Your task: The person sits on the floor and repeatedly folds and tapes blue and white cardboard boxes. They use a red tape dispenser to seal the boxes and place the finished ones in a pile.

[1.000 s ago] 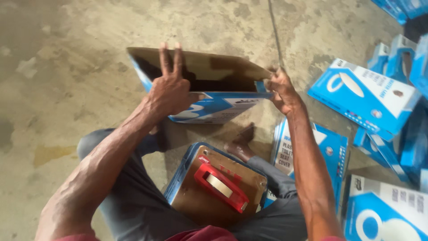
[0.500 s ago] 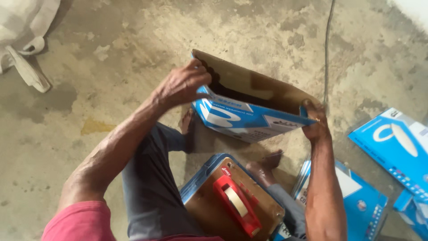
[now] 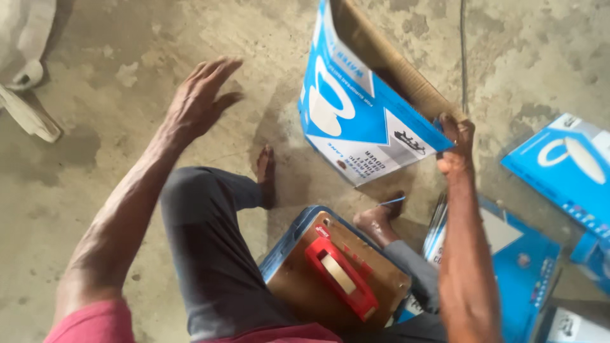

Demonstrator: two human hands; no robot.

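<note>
A blue and white cardboard carton hangs tilted over the concrete floor, its brown inside facing up and to the right. My right hand grips its lower right corner. Off to the left, my left hand is in the air, fingers spread, holding nothing and apart from the carton. Between my legs sits another carton, brown side up, with a red tape dispenser lying on top.
Flattened blue cartons lie stacked on the floor at my right, and another blue carton lies further right. A white sack lies at the upper left. A thin cable runs across the floor. My bare feet rest ahead.
My left hand has let go of the carton and swung out to the left. The carton has tipped up and to the right, now held only by my right hand.
</note>
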